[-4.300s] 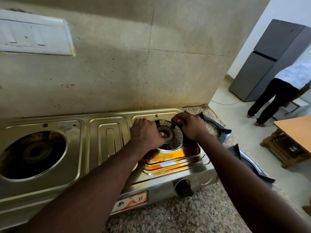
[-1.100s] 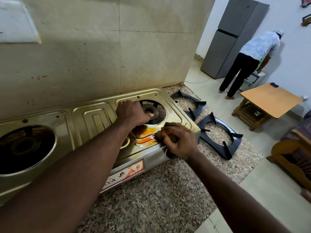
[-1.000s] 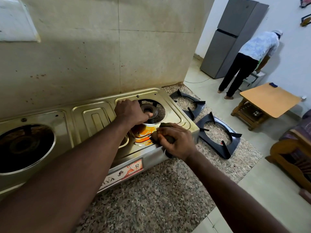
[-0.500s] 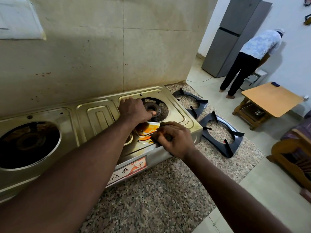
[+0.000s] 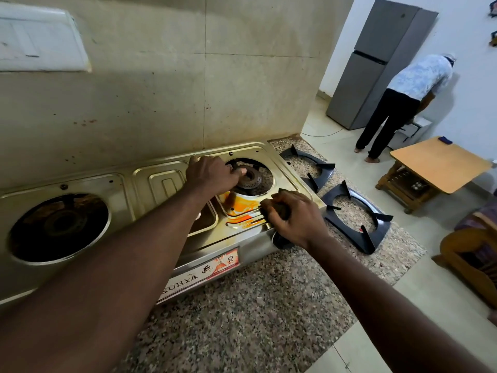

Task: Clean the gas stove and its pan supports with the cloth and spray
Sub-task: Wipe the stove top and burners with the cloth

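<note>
A steel two-burner gas stove (image 5: 161,184) stands against the tiled wall with its pan supports off. My left hand (image 5: 209,176) rests on the stove top, fingers curled and thumb touching the right burner (image 5: 252,179). In front of that burner, my right hand (image 5: 295,219) presses a dark wad of cloth (image 5: 279,208) onto an orange stain (image 5: 239,205). Two black pan supports (image 5: 326,166) (image 5: 376,238) lie on the granite counter to the stove's right. The left burner (image 5: 59,224) is bare and dirty. No spray bottle is in view.
The speckled granite counter (image 5: 255,305) ends at the right, above a tiled floor. A black knob (image 5: 279,242) sits under my right hand. Farther off are a grey fridge (image 5: 376,63), a person bending over (image 5: 403,98) and a low wooden table (image 5: 441,162).
My right hand has brought the cloth from the burner's right rim down to the orange stain and shifts slightly over it. My left hand has stayed at the burner.
</note>
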